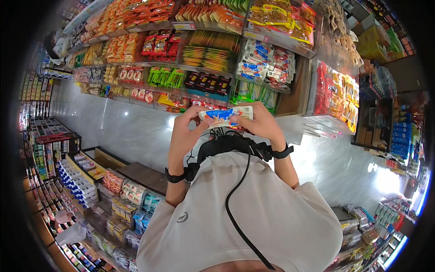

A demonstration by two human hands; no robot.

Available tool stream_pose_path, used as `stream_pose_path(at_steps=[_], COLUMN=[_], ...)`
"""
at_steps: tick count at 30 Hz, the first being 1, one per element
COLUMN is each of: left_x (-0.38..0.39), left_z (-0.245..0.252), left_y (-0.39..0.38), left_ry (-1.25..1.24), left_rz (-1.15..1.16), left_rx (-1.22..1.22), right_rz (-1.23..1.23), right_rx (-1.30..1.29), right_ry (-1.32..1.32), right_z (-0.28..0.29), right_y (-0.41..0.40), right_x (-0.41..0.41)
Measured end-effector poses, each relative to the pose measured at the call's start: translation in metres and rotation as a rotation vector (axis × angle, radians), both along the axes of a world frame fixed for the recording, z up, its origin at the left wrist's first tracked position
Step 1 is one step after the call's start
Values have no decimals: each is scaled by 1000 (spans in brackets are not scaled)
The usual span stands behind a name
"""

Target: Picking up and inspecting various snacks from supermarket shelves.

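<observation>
A small white, blue and red snack packet (222, 115) is held level in front of my chest, one end in each hand. My left hand (190, 127) pinches its left end, thumb on the front. My right hand (260, 120) grips its right end, thumb also on the front; the fingers behind are partly hidden. Beyond the hands, similar white and blue packets (253, 63) fill a clear bin on the snack shelf. Black packets (208, 83) stand in a bin just past my left hand, and green packets (260, 95) lie in one behind my right hand.
Tiered clear bins with orange packets (149, 13) and red packets (161, 44) rise ahead. A side rack (336, 95) of red and yellow packets stands at the right. Behind me at the left is another shelf with packets (124, 207). Grey floor (136, 125) shows between the shelves.
</observation>
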State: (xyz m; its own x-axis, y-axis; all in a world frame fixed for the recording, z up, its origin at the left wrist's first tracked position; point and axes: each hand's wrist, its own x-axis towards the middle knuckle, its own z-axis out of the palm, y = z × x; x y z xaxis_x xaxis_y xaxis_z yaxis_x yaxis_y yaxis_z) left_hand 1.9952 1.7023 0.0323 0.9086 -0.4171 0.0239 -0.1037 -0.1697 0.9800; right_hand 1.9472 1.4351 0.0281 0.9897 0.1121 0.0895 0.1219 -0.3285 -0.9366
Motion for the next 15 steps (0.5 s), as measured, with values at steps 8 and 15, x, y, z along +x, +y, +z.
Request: stream_pose_path(at_steps=[8,15], left_x=[5,4], left_z=[-13,-10], left_y=[-38,-57], left_ry=[-63,37], left_rz=[-82,-38], left_rx=[45,118], right_rz=[11,-61], right_rx=[98,-18], right_ry=[187,175], right_z=[0,-10], right_y=[-34,-51], right_x=[-14,-2])
